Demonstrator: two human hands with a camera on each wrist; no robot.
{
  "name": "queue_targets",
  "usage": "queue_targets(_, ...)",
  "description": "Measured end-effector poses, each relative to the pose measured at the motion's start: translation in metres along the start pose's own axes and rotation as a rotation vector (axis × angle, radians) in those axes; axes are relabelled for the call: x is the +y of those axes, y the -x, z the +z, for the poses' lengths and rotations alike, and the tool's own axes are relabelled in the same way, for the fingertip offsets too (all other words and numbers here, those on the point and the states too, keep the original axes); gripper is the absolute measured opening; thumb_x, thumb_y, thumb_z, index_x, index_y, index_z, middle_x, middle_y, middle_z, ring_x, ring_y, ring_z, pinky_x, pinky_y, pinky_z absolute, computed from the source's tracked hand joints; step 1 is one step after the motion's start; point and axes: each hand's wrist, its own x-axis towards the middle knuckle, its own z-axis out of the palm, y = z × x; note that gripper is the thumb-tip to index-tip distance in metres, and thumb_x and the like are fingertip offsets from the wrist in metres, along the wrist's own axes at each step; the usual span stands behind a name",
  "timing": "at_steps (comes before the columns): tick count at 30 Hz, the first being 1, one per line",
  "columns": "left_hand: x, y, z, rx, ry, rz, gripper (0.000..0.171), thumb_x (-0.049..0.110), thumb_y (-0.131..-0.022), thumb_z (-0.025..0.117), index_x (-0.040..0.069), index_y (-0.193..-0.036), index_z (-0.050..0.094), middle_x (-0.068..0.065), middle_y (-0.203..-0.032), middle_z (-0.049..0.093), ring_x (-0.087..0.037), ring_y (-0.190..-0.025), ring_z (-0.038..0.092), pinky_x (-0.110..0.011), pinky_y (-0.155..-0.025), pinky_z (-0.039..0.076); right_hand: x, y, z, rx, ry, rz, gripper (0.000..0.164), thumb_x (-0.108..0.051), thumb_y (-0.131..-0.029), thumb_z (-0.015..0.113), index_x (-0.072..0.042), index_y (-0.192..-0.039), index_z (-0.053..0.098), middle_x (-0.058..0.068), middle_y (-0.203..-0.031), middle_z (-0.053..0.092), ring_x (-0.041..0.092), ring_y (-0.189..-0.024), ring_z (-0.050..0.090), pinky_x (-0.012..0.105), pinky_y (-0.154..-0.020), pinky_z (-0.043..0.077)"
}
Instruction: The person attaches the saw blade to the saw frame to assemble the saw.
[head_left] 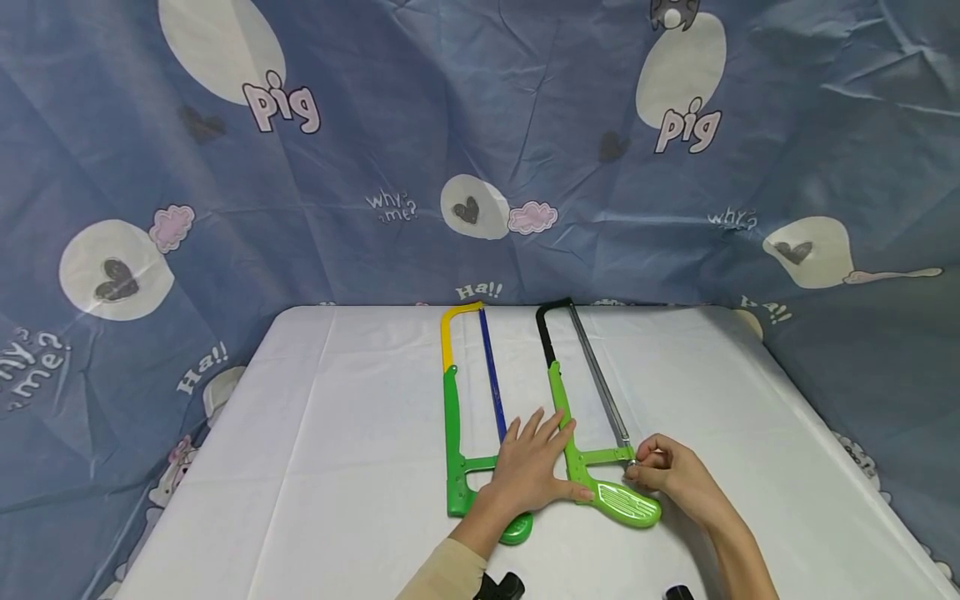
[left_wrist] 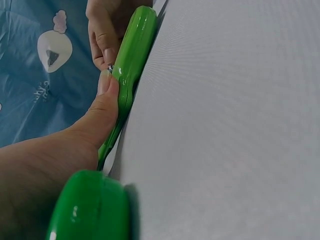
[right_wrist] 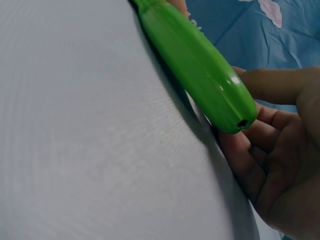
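A hacksaw with a light green handle, black front frame and grey blade lies on the white-covered table. My left hand presses flat on its frame, fingers spread, thumb along the handle. At the handle end of the blade, my right hand pinches a small metal tension nut between thumb and fingers, which hide most of it. To the left lies a second hacksaw with a green and yellow frame and blue blade; my left wrist and hand cover part of its handle.
A white cloth covers the table. Behind and at both sides hangs a blue printed curtain. Near the front edge, two black objects show beside the forearms.
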Motion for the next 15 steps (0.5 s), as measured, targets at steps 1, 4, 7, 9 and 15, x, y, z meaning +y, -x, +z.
queue_targets(1,-0.0001,0.0000,0.0002,-0.001,-0.002,0.000,0.106,0.081,-0.074,0.061,0.022,-0.157,0.031,-0.001,-0.166,0.026,-0.032,-0.154,0.022,-0.058,-0.121,0.022,0.0001,0.0001,-0.0003,-0.012,-0.003,-0.005,0.036,-0.013,-0.085,0.075,0.004,-0.105,0.050,0.006,-0.080,0.067,0.012,-0.075,0.063,0.025,-0.068,0.051)
queue_targets(4,0.0000,-0.0001,0.0004,-0.005,0.002,0.002,0.106,0.081,-0.074,0.061,0.022,-0.157,0.031,-0.001,-0.166,0.025,-0.032,-0.154,0.021,-0.058,-0.121,0.021,-0.0003,0.0001,-0.0013,-0.028,-0.011,-0.009,0.032,-0.009,-0.088,0.069,0.005,-0.107,0.048,0.011,-0.084,0.072,0.013,-0.079,0.066,0.025,-0.070,0.052)
queue_targets(7,-0.0003,-0.0002,0.0012,-0.010,0.001,0.001,0.106,0.082,-0.075,0.060,0.023,-0.157,0.031,-0.001,-0.166,0.024,-0.032,-0.154,0.021,-0.058,-0.121,0.021,-0.0012,-0.0005,-0.0016,-0.025,-0.007,0.000,0.026,-0.006,-0.089,0.063,0.005,-0.108,0.048,0.013,-0.089,0.074,0.015,-0.082,0.068,0.027,-0.070,0.054)
queue_targets(9,-0.0005,-0.0003,0.0015,-0.011,0.000,-0.001,0.106,0.082,-0.075,0.060,0.023,-0.157,0.030,-0.001,-0.166,0.024,-0.032,-0.154,0.020,-0.058,-0.121,0.021,-0.0015,-0.0009,-0.0017,-0.025,-0.004,0.002,0.025,-0.008,-0.092,0.062,0.004,-0.108,0.048,0.015,-0.091,0.075,0.016,-0.082,0.069,0.028,-0.070,0.055)
queue_targets(15,-0.0009,-0.0010,0.0022,-0.010,0.005,-0.004,0.106,0.081,-0.074,0.061,0.023,-0.157,0.030,-0.001,-0.166,0.024,-0.032,-0.154,0.019,-0.059,-0.121,0.020,-0.0007,-0.0007,-0.0029,-0.049,-0.006,-0.045,0.029,-0.017,-0.097,0.061,0.006,-0.109,0.049,0.019,-0.092,0.075,0.016,-0.079,0.070,0.029,-0.068,0.056)
